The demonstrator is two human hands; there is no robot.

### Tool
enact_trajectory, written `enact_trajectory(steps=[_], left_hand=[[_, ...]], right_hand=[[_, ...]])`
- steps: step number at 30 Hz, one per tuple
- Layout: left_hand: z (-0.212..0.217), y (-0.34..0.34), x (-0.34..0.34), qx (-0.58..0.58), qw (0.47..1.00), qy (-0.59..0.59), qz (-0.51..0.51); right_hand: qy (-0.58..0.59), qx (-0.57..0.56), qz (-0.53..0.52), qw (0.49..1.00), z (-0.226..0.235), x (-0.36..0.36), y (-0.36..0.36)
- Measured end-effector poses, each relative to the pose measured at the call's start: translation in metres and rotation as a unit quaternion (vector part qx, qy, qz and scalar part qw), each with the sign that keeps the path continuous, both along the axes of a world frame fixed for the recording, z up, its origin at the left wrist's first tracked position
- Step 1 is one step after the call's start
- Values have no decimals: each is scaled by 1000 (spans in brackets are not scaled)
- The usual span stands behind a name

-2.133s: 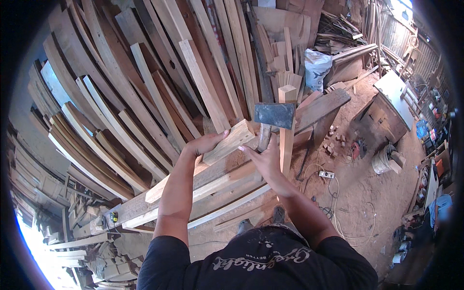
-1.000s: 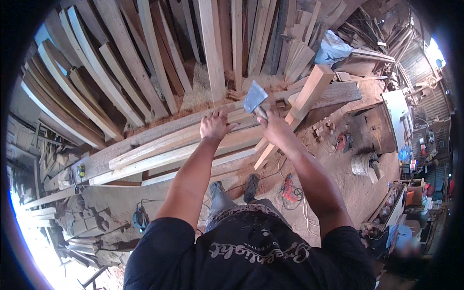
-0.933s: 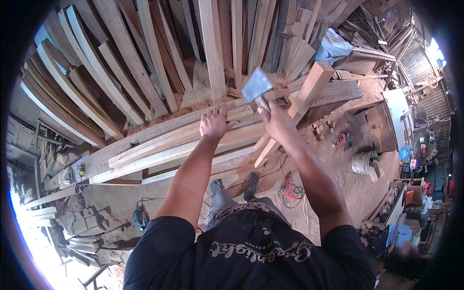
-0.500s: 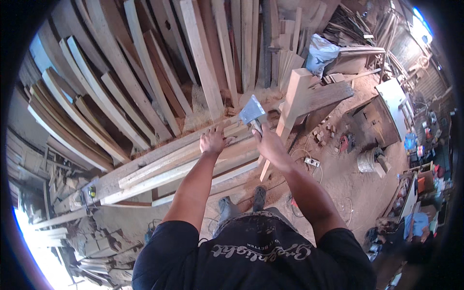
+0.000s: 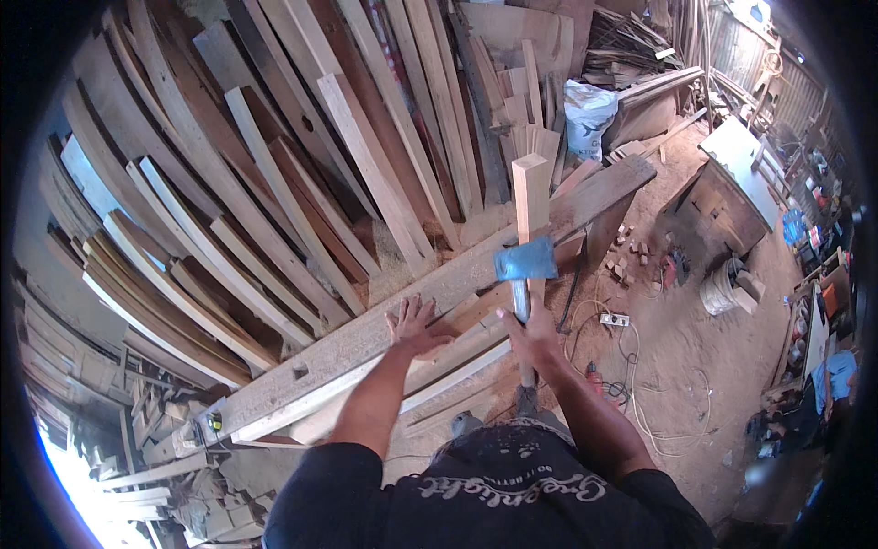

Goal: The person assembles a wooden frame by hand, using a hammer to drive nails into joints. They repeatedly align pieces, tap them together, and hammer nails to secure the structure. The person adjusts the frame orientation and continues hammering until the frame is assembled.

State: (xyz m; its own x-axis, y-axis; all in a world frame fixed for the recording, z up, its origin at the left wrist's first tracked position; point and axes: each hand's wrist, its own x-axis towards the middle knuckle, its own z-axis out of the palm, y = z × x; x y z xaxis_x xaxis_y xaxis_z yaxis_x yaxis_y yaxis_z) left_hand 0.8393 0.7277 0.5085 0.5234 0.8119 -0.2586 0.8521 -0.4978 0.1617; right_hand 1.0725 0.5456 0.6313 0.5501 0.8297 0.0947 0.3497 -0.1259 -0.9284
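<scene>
Both hands reach forward, left [image 5: 417, 331] splayed, right [image 5: 536, 342] gripping a hatchet [image 5: 527, 260].

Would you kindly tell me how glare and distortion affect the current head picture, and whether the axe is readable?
Head view: glare whites out the lower-left edge, with a smaller bright patch at upper right; in the same head view, leaning boards at left bow near the dark rim; also in the head view, the axe in the right hand has a readable outline.

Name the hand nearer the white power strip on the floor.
Right. The right hand, gripping the axe, is left of the power strip in the picture; the left hand, open over the timber, is farther left.
</scene>
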Motion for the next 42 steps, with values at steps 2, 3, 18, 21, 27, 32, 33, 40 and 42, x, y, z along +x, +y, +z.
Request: enact_trajectory(steps=[2,3,18,21,27,32,33,40,42], left_hand=[[-15,-20,-2,7,999,-31,-42],[-28,-28,-4,16,997,-41,-57],[14,-104,-1,-52,876,-480,10],[101,-104,27,116,800,-588,27],[201,-99,35,194,739,-641,77],[268,-123,25,-35,674,-718,171],[264,-121,27,27,692,-703,162],[272,-118,13,86,766,-630,97],[267,-108,14,48,724,-687,29]], right_hand=[[-50,-46,18,998,0,-5,-21],[-55,-68,25,996,-9,-5,-30],[-4,-125,108,986,-22,-23,-71],[17,-120,122,985,30,-38,-53],[30,116,166,979,40,-67,-10],[260,92,188,943,50,-98,-12],[202,147,193,949,41,-101,-6],[263,147,177,937,59,-107,1],[313,143,176,922,69,-104,-5]])
